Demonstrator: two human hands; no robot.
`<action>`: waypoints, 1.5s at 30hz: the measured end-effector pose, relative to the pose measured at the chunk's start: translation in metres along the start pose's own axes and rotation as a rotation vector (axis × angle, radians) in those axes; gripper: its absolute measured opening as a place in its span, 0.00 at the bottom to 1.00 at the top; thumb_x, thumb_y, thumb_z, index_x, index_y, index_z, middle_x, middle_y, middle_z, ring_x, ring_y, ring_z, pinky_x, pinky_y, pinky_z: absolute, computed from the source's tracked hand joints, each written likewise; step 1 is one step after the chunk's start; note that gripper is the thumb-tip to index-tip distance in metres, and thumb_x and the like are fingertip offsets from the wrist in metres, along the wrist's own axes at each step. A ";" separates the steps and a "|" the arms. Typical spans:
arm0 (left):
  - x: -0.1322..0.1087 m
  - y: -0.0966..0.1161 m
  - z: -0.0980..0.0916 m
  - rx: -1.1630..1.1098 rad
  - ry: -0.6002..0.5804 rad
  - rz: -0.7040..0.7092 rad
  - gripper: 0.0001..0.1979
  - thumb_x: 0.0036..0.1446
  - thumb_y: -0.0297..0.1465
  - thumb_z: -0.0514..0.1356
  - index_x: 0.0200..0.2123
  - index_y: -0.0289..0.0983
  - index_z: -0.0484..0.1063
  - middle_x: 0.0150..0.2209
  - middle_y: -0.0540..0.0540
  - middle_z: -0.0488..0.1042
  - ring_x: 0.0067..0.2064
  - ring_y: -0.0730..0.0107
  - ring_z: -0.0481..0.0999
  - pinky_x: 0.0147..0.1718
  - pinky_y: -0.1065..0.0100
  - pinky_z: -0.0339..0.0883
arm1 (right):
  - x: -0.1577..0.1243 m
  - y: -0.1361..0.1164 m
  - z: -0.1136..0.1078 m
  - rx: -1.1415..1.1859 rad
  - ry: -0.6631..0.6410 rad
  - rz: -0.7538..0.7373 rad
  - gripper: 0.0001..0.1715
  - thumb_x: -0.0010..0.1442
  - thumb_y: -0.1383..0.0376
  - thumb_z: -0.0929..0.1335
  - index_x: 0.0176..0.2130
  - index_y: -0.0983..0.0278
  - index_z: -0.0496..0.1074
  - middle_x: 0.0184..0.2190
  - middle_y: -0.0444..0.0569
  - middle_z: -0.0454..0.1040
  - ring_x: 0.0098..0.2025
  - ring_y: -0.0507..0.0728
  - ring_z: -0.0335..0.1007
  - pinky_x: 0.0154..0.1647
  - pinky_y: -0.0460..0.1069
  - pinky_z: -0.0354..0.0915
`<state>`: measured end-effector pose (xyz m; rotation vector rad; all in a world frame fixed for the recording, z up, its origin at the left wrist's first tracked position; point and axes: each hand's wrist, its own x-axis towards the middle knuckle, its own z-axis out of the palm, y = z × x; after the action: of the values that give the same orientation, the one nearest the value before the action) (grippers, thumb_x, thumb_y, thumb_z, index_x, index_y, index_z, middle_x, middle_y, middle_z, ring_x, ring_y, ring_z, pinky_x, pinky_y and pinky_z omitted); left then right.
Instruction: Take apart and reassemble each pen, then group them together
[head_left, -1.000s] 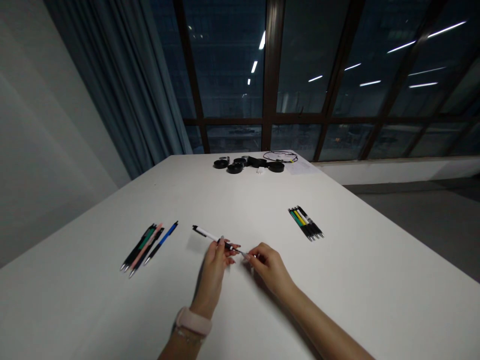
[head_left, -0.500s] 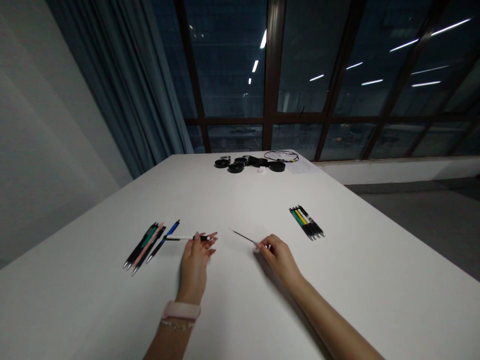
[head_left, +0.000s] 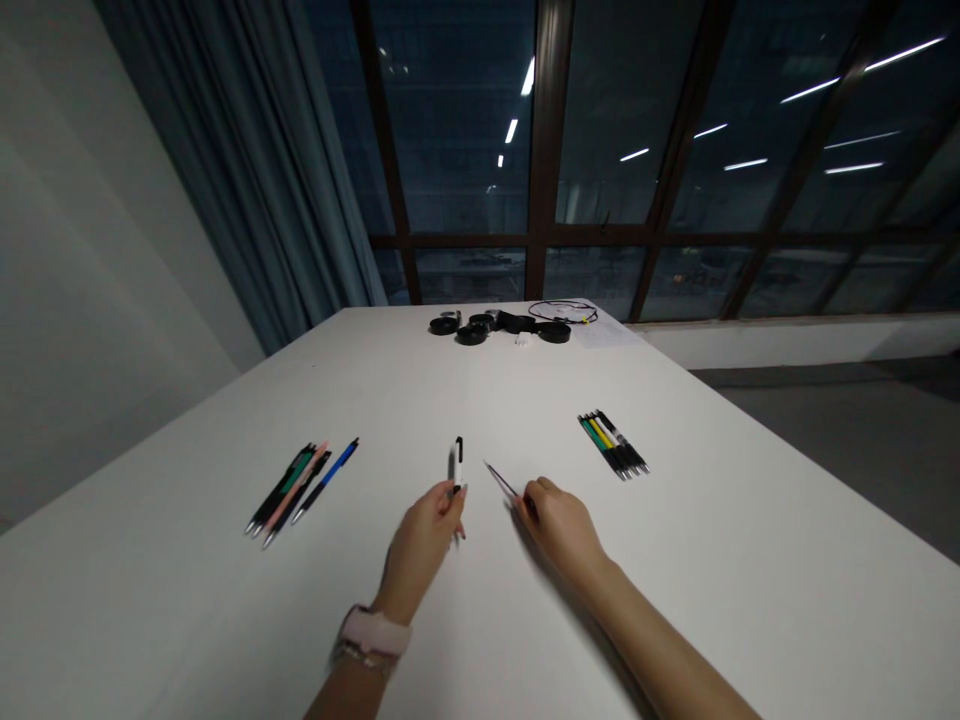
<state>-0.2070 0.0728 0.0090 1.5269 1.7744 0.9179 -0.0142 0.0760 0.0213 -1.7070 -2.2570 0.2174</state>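
Note:
My left hand (head_left: 425, 540) pinches the lower end of a white and black pen barrel (head_left: 457, 462), which stands nearly upright above the white table (head_left: 675, 560). A pink watch band sits on that wrist. My right hand (head_left: 561, 522) is closed on a thin dark pen refill (head_left: 500, 481) that points up and to the left, toward the barrel. The barrel and the refill are apart, a few centimetres from each other.
Several pens (head_left: 298, 485) lie in a row at the left and several more pens (head_left: 613, 445) at the right. Black round objects and a cable (head_left: 510, 325) sit at the table's far edge, before dark windows and a curtain.
The refill came out of the barrel and the hands drew apart. My left hand then swung the barrel from near the left pens back to the middle and turned it upright.

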 end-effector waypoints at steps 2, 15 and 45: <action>-0.004 0.001 0.001 0.181 0.030 0.032 0.23 0.59 0.43 0.51 0.52 0.36 0.68 0.20 0.54 0.69 0.21 0.72 0.66 0.21 0.72 0.52 | -0.001 -0.003 0.000 0.000 -0.023 -0.019 0.13 0.67 0.64 0.62 0.36 0.65 0.73 0.34 0.50 0.76 0.33 0.55 0.74 0.30 0.47 0.58; -0.013 0.007 0.018 0.236 0.086 0.278 0.13 0.56 0.37 0.58 0.43 0.46 0.77 0.18 0.52 0.70 0.19 0.70 0.68 0.22 0.71 0.48 | -0.005 -0.009 0.006 0.073 0.027 -0.062 0.12 0.66 0.65 0.62 0.34 0.64 0.71 0.32 0.50 0.76 0.31 0.55 0.74 0.28 0.47 0.56; -0.013 0.008 0.012 0.400 0.066 0.327 0.14 0.65 0.38 0.45 0.39 0.42 0.69 0.38 0.48 0.73 0.34 0.70 0.73 0.32 0.70 0.60 | 0.001 0.000 0.012 0.219 0.115 0.002 0.03 0.61 0.66 0.68 0.35 0.62 0.67 0.33 0.48 0.74 0.36 0.57 0.70 0.36 0.48 0.60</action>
<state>-0.1910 0.0624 0.0088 2.1108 1.8681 0.7995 -0.0185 0.0776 0.0099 -1.5675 -2.0653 0.3448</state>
